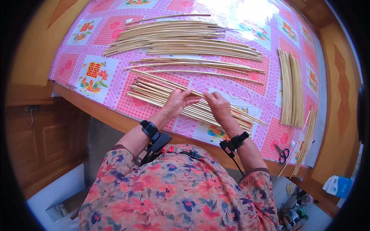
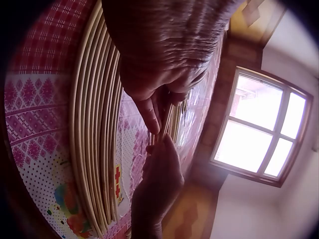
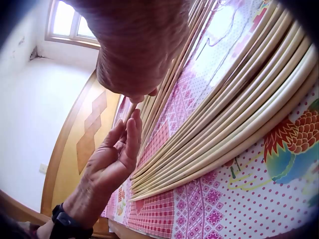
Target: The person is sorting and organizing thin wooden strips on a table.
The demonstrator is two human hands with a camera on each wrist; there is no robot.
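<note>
Both hands meet over the near bundle and hold one thin pale stick (image 1: 161,80), which looks like peeled wood or cane. My left hand (image 1: 178,102) pinches it between thumb and fingers, palm partly turned up. A short way to the right, my right hand (image 1: 219,109) pinches the same stick from above, knuckles up. In the right wrist view the left hand (image 3: 110,158) shows its thumb and fingertips at the stick. Beneath the hands, a row of similar sticks (image 1: 148,96) lies side by side on the patterned tablecloth (image 1: 144,112).
Farther back lie a few loose sticks (image 1: 196,64) and a large spread pile (image 1: 173,32). Two upright-laid bundles (image 1: 291,88) are on the right, with thinner sticks (image 1: 307,142) and scissors (image 1: 282,153) near the right front corner. White string (image 1: 246,92) trails over the cloth.
</note>
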